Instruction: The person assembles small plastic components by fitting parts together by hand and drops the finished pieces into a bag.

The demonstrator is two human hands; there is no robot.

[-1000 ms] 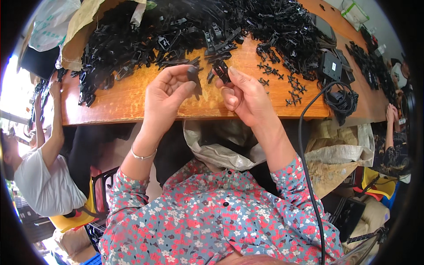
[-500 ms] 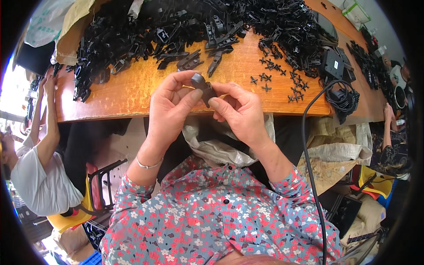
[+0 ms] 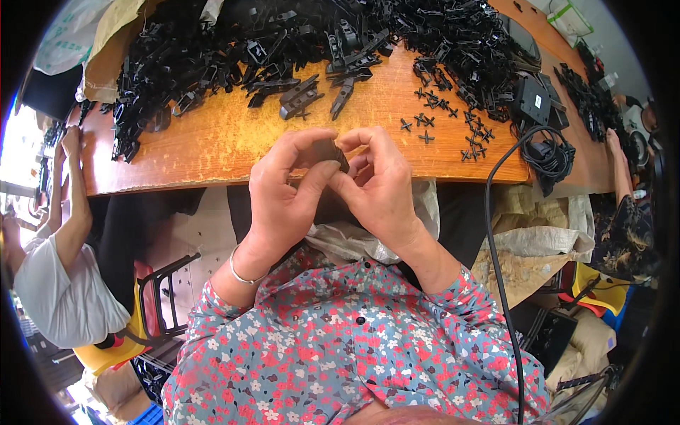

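Both of my hands meet over the near edge of the wooden table, closed on one small black plastic part. My left hand pinches it between thumb and bent fingers. On its other side, the thumb and fingertips of my right hand press against it. Fingers cover much of the part, so its full shape is hidden. Just beyond my hands lie a loose black clip-like piece and a slimmer black piece. Small black cross-shaped pieces are scattered to the right.
A large heap of black plastic parts covers the far side of the wooden table. At right sit a black box and a coiled cable. A pale woven sack hangs below the edge. Other people work at left and right.
My hands have drawn closer together around the black part, which has turned so its rounded end no longer shows. A small cross-shaped piece now shows beside the loose clip-like piece.
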